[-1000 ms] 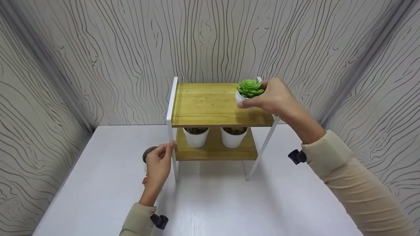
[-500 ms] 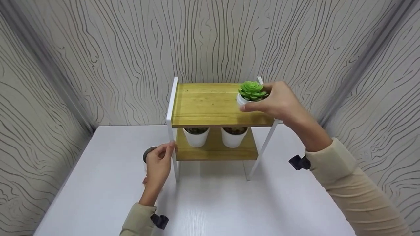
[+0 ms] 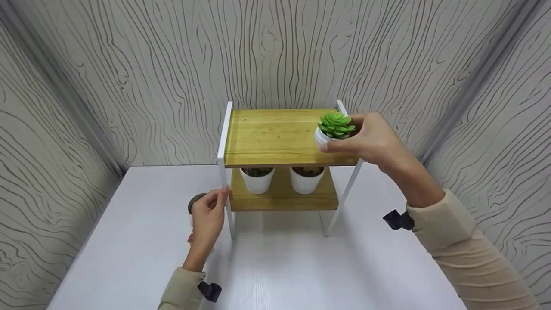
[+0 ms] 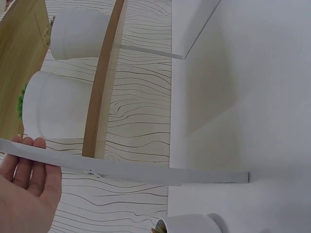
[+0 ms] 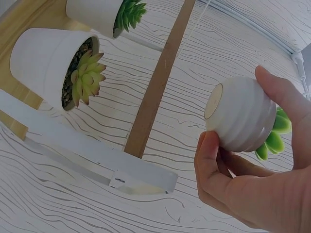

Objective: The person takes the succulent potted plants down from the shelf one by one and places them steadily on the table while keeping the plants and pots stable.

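Note:
My right hand (image 3: 379, 137) pinches a small ribbed white pot (image 5: 240, 114) with a green succulent (image 3: 335, 125) between thumb and fingers. In the right wrist view the pot is apart from the two-tier wooden shelf stand (image 3: 271, 135), above its top board (image 5: 158, 87). My left hand (image 3: 208, 219) grips the stand's white left leg (image 4: 136, 171), fingers curled round its edge. Two larger white pots, the left pot (image 3: 258, 181) and the right pot (image 3: 305, 181), stand upright on the lower board; the upper board hides their plants in the head view.
Another potted plant (image 4: 189, 224) stands on the white table (image 3: 142, 241), left of the stand and partly hidden by my left hand in the head view. A wood-grain patterned wall (image 3: 275, 51) rises close behind the stand, with more panels at both sides.
My right hand has moved to the right and toward me with the succulent, over the top board's right side. The left hand keeps its grip on the leg.

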Available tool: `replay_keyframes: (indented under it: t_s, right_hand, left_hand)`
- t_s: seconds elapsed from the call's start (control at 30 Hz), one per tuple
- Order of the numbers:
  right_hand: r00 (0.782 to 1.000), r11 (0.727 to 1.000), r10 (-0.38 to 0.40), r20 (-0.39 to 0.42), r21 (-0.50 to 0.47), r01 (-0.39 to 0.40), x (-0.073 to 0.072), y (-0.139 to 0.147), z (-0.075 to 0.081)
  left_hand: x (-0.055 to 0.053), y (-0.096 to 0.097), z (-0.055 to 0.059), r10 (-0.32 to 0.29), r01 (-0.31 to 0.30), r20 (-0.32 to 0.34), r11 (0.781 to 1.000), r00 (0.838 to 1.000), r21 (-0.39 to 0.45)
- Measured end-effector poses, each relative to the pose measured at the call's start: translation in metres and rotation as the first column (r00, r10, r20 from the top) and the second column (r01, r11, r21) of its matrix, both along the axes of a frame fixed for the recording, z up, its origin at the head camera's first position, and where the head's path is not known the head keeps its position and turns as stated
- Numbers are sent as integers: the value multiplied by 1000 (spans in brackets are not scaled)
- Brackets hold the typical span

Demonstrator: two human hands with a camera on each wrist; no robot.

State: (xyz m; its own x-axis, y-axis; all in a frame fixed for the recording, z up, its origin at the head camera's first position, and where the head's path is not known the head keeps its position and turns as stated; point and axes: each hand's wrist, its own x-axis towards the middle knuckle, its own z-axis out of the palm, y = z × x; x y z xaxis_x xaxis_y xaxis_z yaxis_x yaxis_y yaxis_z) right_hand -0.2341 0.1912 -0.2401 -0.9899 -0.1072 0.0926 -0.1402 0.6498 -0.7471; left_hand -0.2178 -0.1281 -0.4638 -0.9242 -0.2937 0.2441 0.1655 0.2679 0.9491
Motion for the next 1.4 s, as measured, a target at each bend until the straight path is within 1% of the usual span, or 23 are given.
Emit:
replay_keyframes:
  t_s: [0.23, 0.5, 0.67, 0.83, 1.03, 1.17, 1.33, 1.4]
  right_hand:
    - [1000, 1000, 2, -8, 11, -2, 7, 4, 1]
    - [999, 1000, 20, -29, -4, -20, 16, 8, 0]
    - [999, 999, 34, -24, -3, -34, 20, 11, -4]
    - [1000, 1000, 10, -13, 24, -10, 25, 16, -7]
    - [1000, 1000, -2, -17, 16, 2, 31, 23, -10]
    - [1000, 1000, 1, -21, 27, 0, 34, 28, -12]
    - [999, 999, 31, -24, 43, -30, 37, 37, -16]
    - [999, 999, 17, -28, 43, -16, 39, 40, -18]
  left_hand:
    - [0, 0, 0, -15, 15, -13, 1000, 1000, 11]
    - [0, 0, 0, -35, 35, -40, 999, 999, 3]
    - [1, 0, 0, -24, 24, -37, 1000, 999, -13]
    - [1, -2, 1, -20, 19, -37, 1000, 999, -21]
    - [1, -3, 2, 11, -13, -46, 998, 999, -54]
    - [1, -5, 2, 19, -21, -31, 998, 999, -56]
    - [0, -4, 3, 34, -34, -7, 998, 999, -52]
    - [0, -4, 3, 40, -40, 3, 998, 999, -51]
